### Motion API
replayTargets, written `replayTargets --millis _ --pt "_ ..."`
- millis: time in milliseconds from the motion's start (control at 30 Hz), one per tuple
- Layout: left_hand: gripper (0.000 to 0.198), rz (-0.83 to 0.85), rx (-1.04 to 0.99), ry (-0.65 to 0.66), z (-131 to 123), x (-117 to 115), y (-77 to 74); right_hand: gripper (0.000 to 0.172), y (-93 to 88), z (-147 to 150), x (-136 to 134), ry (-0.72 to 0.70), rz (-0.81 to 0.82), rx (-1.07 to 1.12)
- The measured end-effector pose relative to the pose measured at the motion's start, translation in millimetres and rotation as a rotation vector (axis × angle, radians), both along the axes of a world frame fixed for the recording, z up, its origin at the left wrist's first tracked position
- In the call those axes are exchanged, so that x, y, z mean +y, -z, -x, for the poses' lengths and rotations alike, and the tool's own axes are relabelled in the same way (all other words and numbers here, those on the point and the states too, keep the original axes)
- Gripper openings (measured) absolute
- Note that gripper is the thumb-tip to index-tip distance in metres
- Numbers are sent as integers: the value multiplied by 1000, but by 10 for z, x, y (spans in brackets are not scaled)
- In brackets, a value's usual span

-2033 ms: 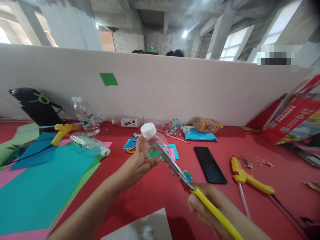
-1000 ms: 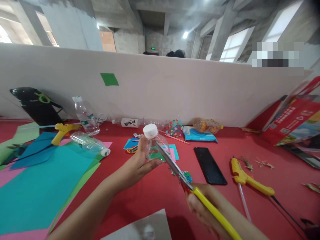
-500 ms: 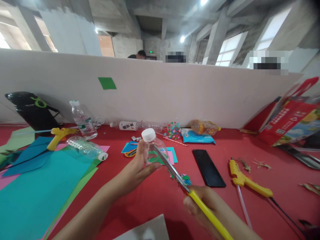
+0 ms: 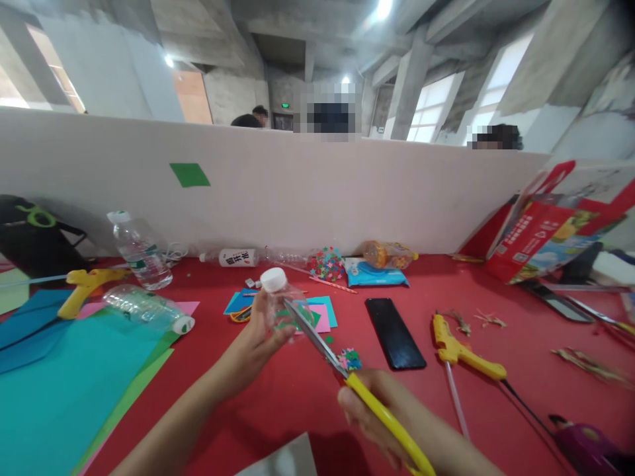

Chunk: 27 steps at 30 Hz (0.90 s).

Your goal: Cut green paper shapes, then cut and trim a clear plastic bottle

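My left hand [image 4: 258,345] is closed around a short clear bottle top [image 4: 292,303] with a white cap [image 4: 274,279], held above the red table. My right hand [image 4: 372,404] grips scissors [image 4: 385,418] with yellow handles and metal blades. The blades point up and left, and their tips overlap the clear plastic in view; whether they touch it I cannot tell. Behind the bottle top lie small blue and pink paper pieces [image 4: 323,316]. A little pile of star confetti [image 4: 350,359] sits beyond the scissors.
At left are coloured paper sheets [image 4: 74,396], a yellow glue gun [image 4: 82,291] and clear bottles [image 4: 143,311]. A black phone [image 4: 394,334] and another glue gun [image 4: 466,350] lie at right. A white partition [image 4: 278,192] stands behind, with a red bag [image 4: 526,231] near its right end.
The camera has turned a little to the right, so everything sits further left in view. Both hands keep their grips, with the scissor blades still by the bottle top.
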<state>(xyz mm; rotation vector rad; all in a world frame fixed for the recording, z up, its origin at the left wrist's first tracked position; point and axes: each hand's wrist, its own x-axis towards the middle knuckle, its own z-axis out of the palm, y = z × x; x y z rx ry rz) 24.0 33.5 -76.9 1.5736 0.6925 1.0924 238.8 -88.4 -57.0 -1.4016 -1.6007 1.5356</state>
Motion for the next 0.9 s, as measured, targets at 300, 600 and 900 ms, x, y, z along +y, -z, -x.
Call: replayTargets --millis 300,600,900 --pt "44 500 -333 82 -7 3 -115 62 22 -190 10 145 -2 44" --pt "33 660 -327 -3 -206 -73 -311 54 -22 -187 160 196 -66 -22" --pt "29 779 -473 42 -279 -100 -328 48 160 -236 38 137 -139 -55"
